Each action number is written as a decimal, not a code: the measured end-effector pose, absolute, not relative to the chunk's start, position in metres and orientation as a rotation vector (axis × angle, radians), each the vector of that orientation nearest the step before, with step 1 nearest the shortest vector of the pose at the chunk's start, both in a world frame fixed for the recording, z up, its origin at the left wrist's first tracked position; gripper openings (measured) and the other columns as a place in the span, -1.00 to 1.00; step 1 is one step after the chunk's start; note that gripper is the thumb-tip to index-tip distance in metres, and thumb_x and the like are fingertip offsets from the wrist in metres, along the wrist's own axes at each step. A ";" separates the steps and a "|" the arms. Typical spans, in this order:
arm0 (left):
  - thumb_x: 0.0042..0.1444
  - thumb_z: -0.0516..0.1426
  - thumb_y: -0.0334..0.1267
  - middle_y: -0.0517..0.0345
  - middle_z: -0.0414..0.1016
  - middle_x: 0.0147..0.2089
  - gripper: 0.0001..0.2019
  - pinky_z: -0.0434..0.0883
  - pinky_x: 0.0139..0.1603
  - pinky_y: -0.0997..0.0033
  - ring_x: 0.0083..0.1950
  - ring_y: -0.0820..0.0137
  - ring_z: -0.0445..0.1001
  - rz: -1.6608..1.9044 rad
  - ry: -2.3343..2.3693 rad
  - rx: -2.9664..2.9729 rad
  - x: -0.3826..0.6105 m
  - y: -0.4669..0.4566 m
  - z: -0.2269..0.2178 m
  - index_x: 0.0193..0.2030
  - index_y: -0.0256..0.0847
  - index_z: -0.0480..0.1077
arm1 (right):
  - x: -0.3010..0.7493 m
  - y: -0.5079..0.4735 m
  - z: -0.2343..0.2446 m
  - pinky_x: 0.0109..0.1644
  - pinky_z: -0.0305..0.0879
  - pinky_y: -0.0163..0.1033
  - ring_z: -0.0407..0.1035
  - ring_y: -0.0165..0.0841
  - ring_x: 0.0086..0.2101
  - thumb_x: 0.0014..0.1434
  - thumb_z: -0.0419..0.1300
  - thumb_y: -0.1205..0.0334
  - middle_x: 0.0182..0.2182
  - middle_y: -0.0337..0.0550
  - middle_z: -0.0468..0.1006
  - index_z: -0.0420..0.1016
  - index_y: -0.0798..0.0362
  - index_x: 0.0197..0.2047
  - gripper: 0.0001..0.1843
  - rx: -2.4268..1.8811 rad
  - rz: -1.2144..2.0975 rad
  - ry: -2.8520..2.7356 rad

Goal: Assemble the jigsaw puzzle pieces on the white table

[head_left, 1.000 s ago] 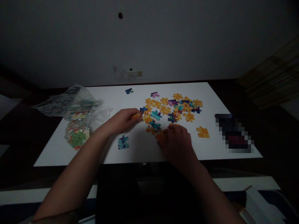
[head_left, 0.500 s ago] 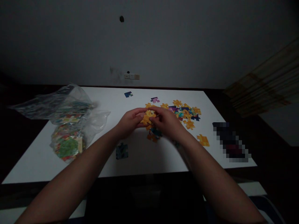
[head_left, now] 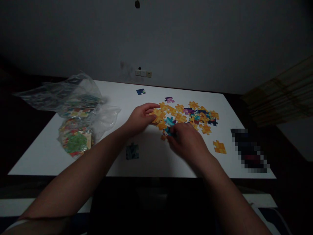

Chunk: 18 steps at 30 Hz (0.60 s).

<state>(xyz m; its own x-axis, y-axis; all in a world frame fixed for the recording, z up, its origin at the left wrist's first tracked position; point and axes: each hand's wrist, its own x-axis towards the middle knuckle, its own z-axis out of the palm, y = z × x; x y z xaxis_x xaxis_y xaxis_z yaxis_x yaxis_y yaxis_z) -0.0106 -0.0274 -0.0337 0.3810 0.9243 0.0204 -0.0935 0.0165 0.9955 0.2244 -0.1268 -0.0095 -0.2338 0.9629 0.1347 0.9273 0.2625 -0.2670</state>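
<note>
Yellow jigsaw puzzle pieces (head_left: 158, 114) are gripped in my left hand (head_left: 140, 118), with the thumb on top and the fingers curled round the far side. Just to the right, my right hand (head_left: 188, 138) is low over the pile, its thumb and fingers closed on a dark teal puzzle piece (head_left: 167, 131) that they partly cover. A lighter teal piece (head_left: 170, 121) lies beyond its fingertips. More loose pieces, mostly yellow (head_left: 181, 118), spread around and to the right of the hands, some overlapping.
Clear plastic bags (head_left: 80, 107) with colourful pieces fill the white table's (head_left: 114, 163) left side. Single pieces lie apart: a dark blue-grey one (head_left: 132, 151), a blue one (head_left: 141, 91), a purple one (head_left: 169, 100) and a yellow one (head_left: 219, 147). A pixelated dark object (head_left: 249, 151) lies at right.
My hands were together on the yellow pieces. The right hand has let go and moved right and down to the pile; the left still holds yellow pieces. The view has shifted slightly.
</note>
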 end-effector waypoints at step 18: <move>0.03 0.33 -0.31 0.08 0.74 -0.19 -0.74 0.53 -0.25 0.36 -0.29 0.35 0.62 0.679 0.803 1.619 -0.017 -0.034 -0.034 -0.09 -0.13 0.69 | 0.268 -0.123 -0.001 -0.09 0.45 0.01 0.63 -0.05 -0.15 0.44 0.20 0.13 -0.08 0.08 0.77 0.62 0.04 0.22 -0.62 -1.756 0.497 -1.927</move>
<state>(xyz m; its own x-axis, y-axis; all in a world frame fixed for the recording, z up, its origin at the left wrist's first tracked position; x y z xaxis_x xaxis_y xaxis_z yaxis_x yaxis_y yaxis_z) -0.0167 -0.0338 -0.0344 0.5986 0.8010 0.0096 0.1423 -0.1181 0.9827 0.2682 -0.1232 -0.0011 -0.0588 0.9925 0.1068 0.8173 0.1093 -0.5658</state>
